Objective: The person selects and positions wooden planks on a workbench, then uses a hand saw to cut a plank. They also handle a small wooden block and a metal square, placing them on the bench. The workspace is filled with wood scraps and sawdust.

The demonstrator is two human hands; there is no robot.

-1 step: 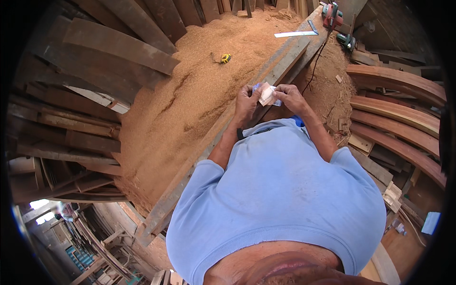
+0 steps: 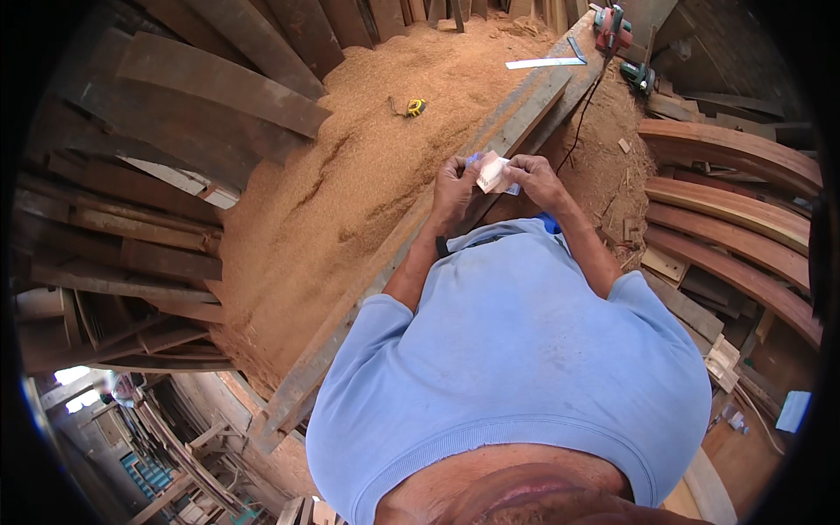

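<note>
In front of my chest, both hands hold small folded pieces of paper that look like banknotes (image 2: 492, 173). A pale pinkish-white piece lies on top, with blue-violet edges showing behind it. My left hand (image 2: 455, 187) pinches the left side between thumb and fingers. The right side is pinched by my right hand (image 2: 532, 178), its fingertips bent over the edge. Below the hands runs a long wooden beam (image 2: 407, 229), slanting from lower left to upper right.
A sawdust heap (image 2: 315, 210) lies left of the beam, with a yellow tape measure (image 2: 415, 108) on it. At the beam's far end are a try square (image 2: 547, 62) and a red corded power tool (image 2: 612, 31). Curved planks (image 2: 726, 199) stack at right; boards (image 2: 219, 83) lean at left.
</note>
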